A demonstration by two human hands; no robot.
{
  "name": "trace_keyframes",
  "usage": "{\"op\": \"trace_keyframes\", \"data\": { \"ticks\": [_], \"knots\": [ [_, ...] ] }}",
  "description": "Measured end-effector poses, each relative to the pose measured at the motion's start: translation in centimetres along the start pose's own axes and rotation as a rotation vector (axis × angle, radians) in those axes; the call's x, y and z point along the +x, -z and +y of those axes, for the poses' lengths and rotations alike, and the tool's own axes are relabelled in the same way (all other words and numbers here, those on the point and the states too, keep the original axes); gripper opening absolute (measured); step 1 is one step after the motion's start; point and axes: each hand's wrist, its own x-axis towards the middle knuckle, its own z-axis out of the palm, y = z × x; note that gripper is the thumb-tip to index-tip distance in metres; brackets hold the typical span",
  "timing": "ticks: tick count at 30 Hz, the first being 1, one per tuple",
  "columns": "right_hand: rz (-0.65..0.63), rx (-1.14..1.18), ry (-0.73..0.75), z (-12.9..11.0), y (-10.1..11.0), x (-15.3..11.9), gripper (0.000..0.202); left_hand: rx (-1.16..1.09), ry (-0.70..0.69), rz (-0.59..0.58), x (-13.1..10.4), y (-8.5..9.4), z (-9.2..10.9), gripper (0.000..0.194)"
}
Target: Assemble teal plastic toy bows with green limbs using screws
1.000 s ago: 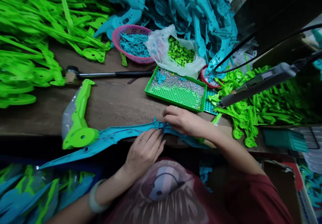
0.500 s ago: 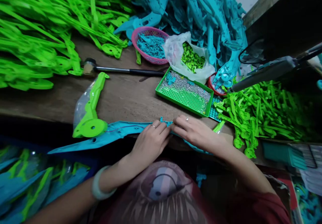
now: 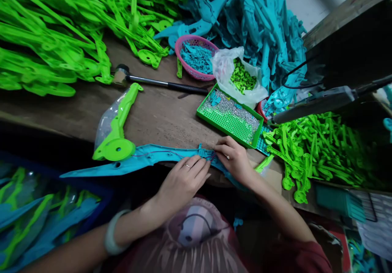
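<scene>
- Blue piece (image 3: 167, 154) lies along the near edge of the surface (image 3: 162, 117), its middle by that edge, both ends reaching past it.
- Left hand (image 3: 185, 179): grip looks closed on the piece's near side, fingers laid over the top.
- Right hand (image 3: 235, 160): fingers and thumb bunched at the dark wire (image 3: 156, 154); cannot tell whether the grip is closed on it.
- Risk: wire could get pinched or lift out of line, likely cause being slack where it bunches beside the right fingertips.
- Risk: the piece could tip or slide off the near edge if the left hand eases, since so much overhangs.
- Risk: a sideways tug on the wire might shift the green part (image 3: 118, 149), as the wire runs to its disc.
- Direction: pointed tip aims left, past the near edge.
- Long axis: roughly left to right, near parallel to that edge; the right-hand stretch bends toward the person. Far end half hidden under the right hand.
</scene>
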Motion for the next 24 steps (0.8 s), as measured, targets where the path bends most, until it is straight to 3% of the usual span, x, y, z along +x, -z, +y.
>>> {"op": "trace_keyframes", "data": {
  "ticks": [5, 14, 18, 24],
  "knots": [
    [-0.015, 0.061, -0.093, -0.4, -0.9, 0.2, 0.011, -0.003, 0.01, -0.014, 0.0, 0.1, 0.0, 0.024],
    [0.053, 0.186, -0.084, 0.2, -0.9, 0.3, 0.01, -0.067, 0.04, 0.05, -0.4, -0.9, 0.1, 0.025],
    [-0.135, 0.059, 0.043, 0.3, 0.9, 0.4, 0.016, -0.085, 0.042, 0.06, -0.3, -0.9, 0.0, 0.025],
    [-0.435, 0.103, -0.016, -0.2, 4.6, 1.7, 0.004, -0.121, 0.047, 0.055, -0.2, -0.8, -0.2, 0.025]
  ]
}}
